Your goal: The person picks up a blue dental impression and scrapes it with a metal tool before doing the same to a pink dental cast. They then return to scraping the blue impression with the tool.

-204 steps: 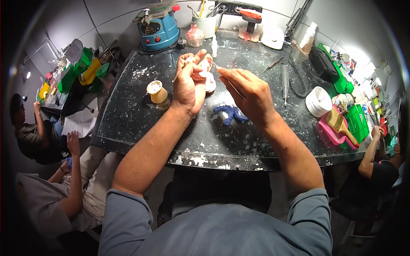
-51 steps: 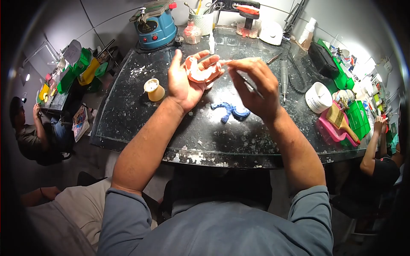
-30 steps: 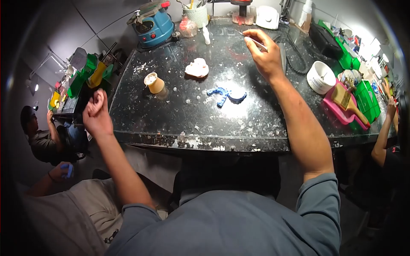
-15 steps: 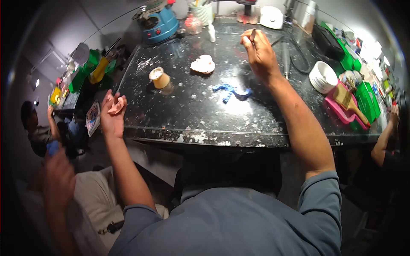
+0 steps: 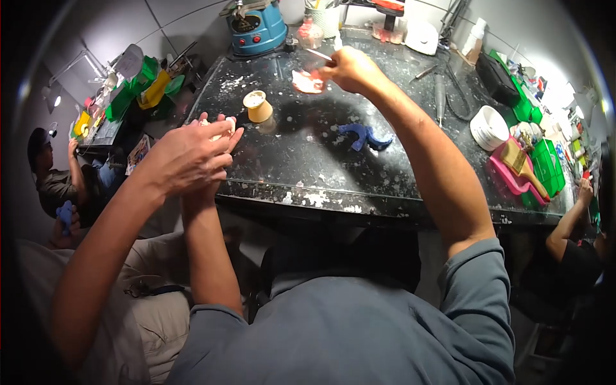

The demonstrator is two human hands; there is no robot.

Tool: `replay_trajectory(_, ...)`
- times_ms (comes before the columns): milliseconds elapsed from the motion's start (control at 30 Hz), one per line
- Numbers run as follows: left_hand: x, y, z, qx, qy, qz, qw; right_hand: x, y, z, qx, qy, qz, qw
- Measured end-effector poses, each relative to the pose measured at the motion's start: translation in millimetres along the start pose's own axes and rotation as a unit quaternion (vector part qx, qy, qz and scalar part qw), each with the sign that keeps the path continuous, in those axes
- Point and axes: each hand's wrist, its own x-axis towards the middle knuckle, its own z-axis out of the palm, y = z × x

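Note:
My left hand (image 5: 203,188) is at the bench's left front edge, largely covered by a co-worker's hand (image 5: 186,157) reaching over it. Between the fingers there shows a pale pink dental piece (image 5: 221,129). My right hand (image 5: 351,69) is closed on a thin pale-shafted tool (image 5: 319,55), which points up and left. Its fingertips are right at a pink-and-white dental piece (image 5: 307,81), slightly blurred. Below that lies a blue forked dental tray (image 5: 364,136). A small cream cup (image 5: 259,110) with white at its mouth stands between my hands.
At the back of the speckled black bench (image 5: 289,160) stands a blue machine (image 5: 256,29). A corded handpiece (image 5: 440,96), white tub (image 5: 489,128), pink tray (image 5: 511,172) with a brush and green bins (image 5: 547,168) occupy the right. The co-worker's other hand holds a blue object (image 5: 65,215).
The co-worker's hand has come in from the left over my left hand. My right hand has moved left to the pink-and-white piece, its tool now pointing left. The camera view has shifted slightly.

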Motion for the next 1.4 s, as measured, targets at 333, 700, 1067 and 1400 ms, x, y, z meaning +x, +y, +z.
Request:
replay_trajectory(333,29,-54,9,0.272,-0.039,0.15,0.95,-31,-129,9,0.095,0.041,-0.111,0.988)
replay_trajectory(700,14,-60,27,0.289,-0.083,0.132,0.944,-23,-164,37,0.085,0.009,-0.141,0.986)
replay_trajectory(1067,15,-60,21,0.266,-0.149,0.156,0.94,-9,-159,43,0.083,-0.059,-0.2,0.975)
replay_trajectory(1400,4,-34,24,0.229,-0.15,0.238,0.932,-33,11,-55,-0.01,0.048,-0.073,0.996)
